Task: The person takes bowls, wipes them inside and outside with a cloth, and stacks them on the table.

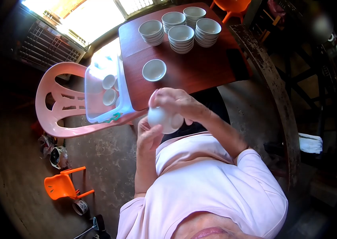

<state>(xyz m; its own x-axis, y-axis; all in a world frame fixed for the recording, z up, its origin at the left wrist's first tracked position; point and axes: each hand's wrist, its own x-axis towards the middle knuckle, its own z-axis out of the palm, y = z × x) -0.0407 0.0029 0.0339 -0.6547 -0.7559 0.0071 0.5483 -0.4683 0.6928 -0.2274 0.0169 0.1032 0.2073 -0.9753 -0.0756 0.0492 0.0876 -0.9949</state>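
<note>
A white bowl (163, 120) is held tilted in front of my chest. My left hand (149, 134) grips it from the left, thumb on its outer side. Over its upper edge, my right hand (178, 103) is closed on something pinkish, perhaps a cloth, blurred by motion. A single white bowl (154, 70) stands upright on the red table (136, 89) just beyond my hands. Farther back on the table are several stacks of white bowls (181, 35).
Left of the table, a translucent plastic tub (96, 113) with several white bowls inside rests on a pink chair (51, 115). An orange chair (59, 187) is on the floor at lower left. A worn wooden edge (272, 75) curves along the right.
</note>
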